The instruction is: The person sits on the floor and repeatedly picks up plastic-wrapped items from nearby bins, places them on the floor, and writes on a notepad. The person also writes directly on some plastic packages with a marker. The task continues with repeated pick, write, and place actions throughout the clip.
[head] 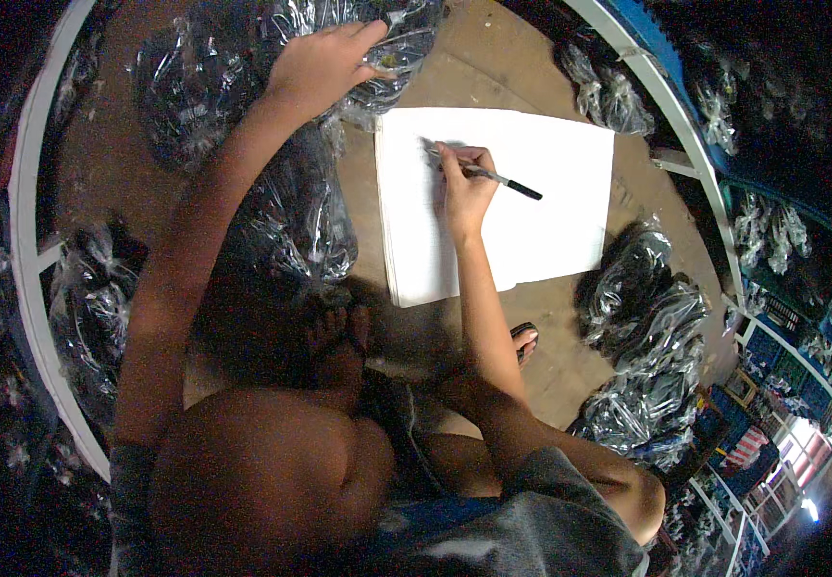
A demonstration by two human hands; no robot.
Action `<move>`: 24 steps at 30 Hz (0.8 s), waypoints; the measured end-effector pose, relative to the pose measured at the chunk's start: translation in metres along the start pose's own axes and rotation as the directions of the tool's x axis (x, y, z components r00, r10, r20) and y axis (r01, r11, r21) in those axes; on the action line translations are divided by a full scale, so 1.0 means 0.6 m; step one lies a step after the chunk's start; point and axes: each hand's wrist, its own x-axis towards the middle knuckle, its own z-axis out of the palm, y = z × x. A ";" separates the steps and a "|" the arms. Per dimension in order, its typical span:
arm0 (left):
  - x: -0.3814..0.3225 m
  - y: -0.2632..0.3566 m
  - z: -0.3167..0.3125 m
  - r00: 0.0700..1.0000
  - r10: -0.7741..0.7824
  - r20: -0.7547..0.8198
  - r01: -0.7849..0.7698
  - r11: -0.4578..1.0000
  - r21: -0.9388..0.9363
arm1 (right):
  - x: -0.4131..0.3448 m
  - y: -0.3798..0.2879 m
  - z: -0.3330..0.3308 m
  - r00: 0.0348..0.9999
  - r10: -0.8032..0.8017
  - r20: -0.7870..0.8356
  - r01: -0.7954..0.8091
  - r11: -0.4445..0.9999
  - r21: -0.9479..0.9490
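An open notebook (553, 209) with bright white pages lies on the brown floor in front of me. My right hand (468, 180) grips a pen (491, 175) with a black end, its tip at the upper part of the left page. Faint marks show near the tip; they are too blurred to read. Up and to the left, my left hand (333, 61) rests on a clear plastic bag (394, 50) with dark contents, its fingers partly spread. Another such bag (300, 209) lies just left of the notebook.
More tied plastic bags (646, 346) lie at the right, with others (95, 303) at the left. White metal rails (34, 216) curve along both sides. My sandalled foot (524, 339) is below the notebook. A bright window (801, 447) shows at the lower right.
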 end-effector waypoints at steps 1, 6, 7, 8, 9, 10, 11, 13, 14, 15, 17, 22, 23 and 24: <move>0.001 0.000 -0.004 0.999 -0.019 0.049 0.019 1.000 0.003 | -0.001 0.010 0.006 0.998 -0.049 -0.045 0.050 0.999 0.019; 0.006 0.019 -0.029 0.940 -0.208 0.271 0.206 0.978 0.039 | -0.009 0.043 0.011 0.991 -0.095 -0.094 0.083 0.988 -0.130; 0.004 0.024 -0.033 0.934 -0.230 0.275 0.226 0.973 0.047 | -0.011 0.047 0.010 0.989 -0.117 -0.090 0.104 0.984 -0.142; 0.005 0.027 -0.035 0.996 -0.088 0.033 0.087 0.996 0.031 | -0.011 0.051 0.009 0.985 -0.124 -0.117 0.112 0.988 -0.103; 0.004 0.030 -0.037 0.995 -0.097 0.039 0.096 0.995 0.024 | -0.011 0.054 0.009 0.983 -0.126 -0.135 0.117 0.990 -0.072; 0.004 0.031 -0.037 0.994 -0.104 0.044 0.103 0.994 0.017 | -0.011 0.057 0.008 0.983 -0.119 -0.141 0.115 0.993 -0.033; 0.004 0.031 -0.037 0.993 -0.111 0.050 0.111 0.994 0.011 | -0.010 0.059 0.009 0.983 -0.128 -0.131 0.119 0.990 -0.073; 0.003 0.029 -0.036 0.994 -0.106 0.039 0.105 0.994 0.027 | -0.009 0.060 0.009 0.989 -0.120 -0.092 0.105 0.983 -0.153; 0.002 0.028 -0.035 0.994 -0.104 0.033 0.102 0.994 0.035 | -0.008 0.060 0.009 0.985 -0.143 -0.095 0.127 0.980 -0.154; 0.001 0.027 -0.034 0.994 -0.104 0.027 0.103 0.994 0.031 | -0.008 0.059 0.009 0.986 -0.146 -0.080 0.135 0.982 -0.133; -0.002 0.025 -0.032 0.994 -0.107 0.015 0.106 0.994 0.024 | -0.009 0.055 0.011 0.985 -0.147 -0.090 0.136 0.984 -0.117; -0.005 0.025 -0.031 0.996 -0.085 -0.031 0.086 0.996 0.016 | -0.011 0.046 0.012 0.979 -0.187 -0.085 0.171 0.971 -0.168; -0.005 0.025 -0.030 0.996 -0.085 -0.039 0.085 0.996 0.011 | -0.012 0.045 0.012 0.978 -0.197 -0.076 0.181 0.967 -0.178; -0.004 0.025 -0.031 0.996 -0.084 -0.037 0.084 0.996 0.013 | -0.012 0.044 0.011 0.979 -0.189 -0.080 0.172 0.967 -0.187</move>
